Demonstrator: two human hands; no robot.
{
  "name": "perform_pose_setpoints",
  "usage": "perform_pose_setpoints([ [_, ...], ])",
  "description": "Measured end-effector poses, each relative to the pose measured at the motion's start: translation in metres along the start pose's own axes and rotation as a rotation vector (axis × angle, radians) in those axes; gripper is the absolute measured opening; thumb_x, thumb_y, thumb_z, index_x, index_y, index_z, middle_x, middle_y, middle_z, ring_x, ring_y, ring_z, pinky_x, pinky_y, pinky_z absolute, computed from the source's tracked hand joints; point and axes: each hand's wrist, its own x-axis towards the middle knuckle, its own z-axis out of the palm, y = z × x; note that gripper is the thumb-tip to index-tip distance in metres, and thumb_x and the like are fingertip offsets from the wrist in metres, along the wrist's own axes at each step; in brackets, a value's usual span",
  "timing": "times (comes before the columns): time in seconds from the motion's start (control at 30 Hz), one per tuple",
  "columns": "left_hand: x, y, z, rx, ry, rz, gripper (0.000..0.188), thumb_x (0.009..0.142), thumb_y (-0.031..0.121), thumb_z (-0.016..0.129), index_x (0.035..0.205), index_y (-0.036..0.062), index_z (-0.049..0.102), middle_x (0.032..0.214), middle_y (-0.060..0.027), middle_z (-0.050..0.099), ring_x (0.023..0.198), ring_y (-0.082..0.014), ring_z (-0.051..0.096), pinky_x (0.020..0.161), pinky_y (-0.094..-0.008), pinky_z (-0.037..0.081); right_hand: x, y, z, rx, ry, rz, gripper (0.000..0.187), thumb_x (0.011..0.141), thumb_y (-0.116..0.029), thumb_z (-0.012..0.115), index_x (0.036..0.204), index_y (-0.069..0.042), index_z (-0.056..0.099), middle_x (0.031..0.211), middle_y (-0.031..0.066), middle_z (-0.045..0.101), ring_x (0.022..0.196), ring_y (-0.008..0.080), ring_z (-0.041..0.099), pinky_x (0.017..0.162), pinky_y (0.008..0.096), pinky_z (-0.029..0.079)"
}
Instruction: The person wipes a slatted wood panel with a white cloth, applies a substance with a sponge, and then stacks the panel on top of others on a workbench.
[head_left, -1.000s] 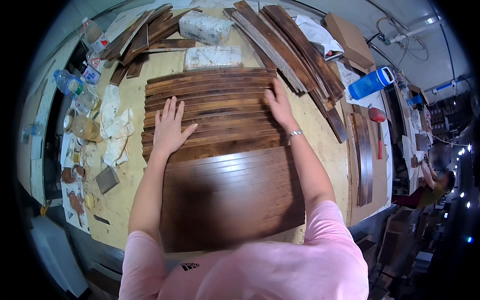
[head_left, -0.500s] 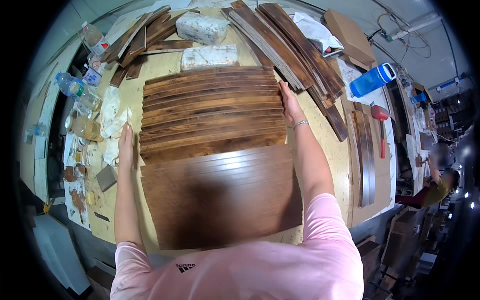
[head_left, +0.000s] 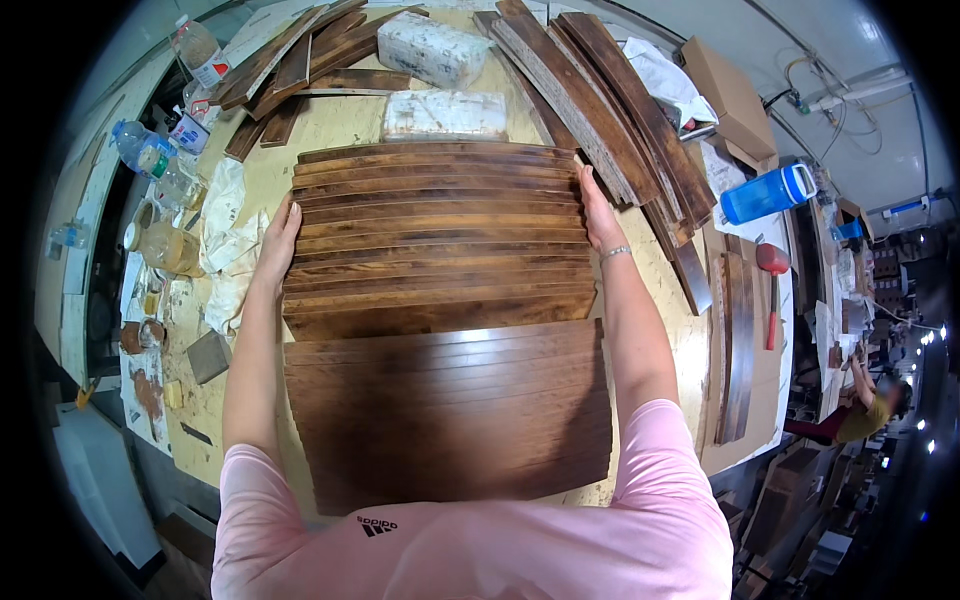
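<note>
A row of dark brown wooden planks (head_left: 440,235) lies side by side across the table, overlapping like steps. My left hand (head_left: 279,238) rests against their left ends, fingers straight and pointing away from me. At the right ends, my right hand (head_left: 597,212) lies flat along the planks, its fingers outstretched too, with a bracelet on the wrist. Closer to my body is a flat panel of smooth brown planks (head_left: 450,410), partly in shadow. Neither hand wraps round a plank.
Loose planks (head_left: 590,110) are piled at the far right, others (head_left: 300,75) at the far left. Two wrapped white blocks (head_left: 445,117) stand behind the row. Bottles and jars (head_left: 165,248) line the left side. A blue bottle (head_left: 760,195) and a red mallet (head_left: 772,262) lie right.
My left hand has moved inward and forward, from beside the planks to touching their left ends. The plank ends look more even. The whole view has shifted slightly.
</note>
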Motion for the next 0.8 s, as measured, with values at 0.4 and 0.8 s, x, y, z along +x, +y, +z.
perform_pose_setpoints([
  [0.4,-0.07,0.0,-0.016,0.265,0.141,0.297,0.058,0.106,0.026,0.051,0.155,-0.0008,0.034,0.16,-0.0202,0.034,0.149,-0.0287,0.034,0.12,-0.0355,0.027,-0.034,0.01,-0.039,-0.022,0.01,-0.007,0.082,0.106,-0.057,0.034,0.16,0.001,0.012,0.168,0.0145,0.012,0.156,0.0246,0.011,0.126,0.0386,0.008],
  [0.8,-0.214,-0.015,-0.009,0.057,0.122,0.067,0.046,0.098,0.005,0.061,0.142,-0.0048,0.051,0.146,-0.0147,0.054,0.136,-0.0229,0.049,0.114,-0.0337,0.035,-0.225,0.072,-0.018,-0.144,0.15,0.01,0.064,0.105,-0.033,0.052,0.153,0.004,0.033,0.158,0.0218,0.039,0.147,0.027,0.037,0.12,0.0338,0.029],
])
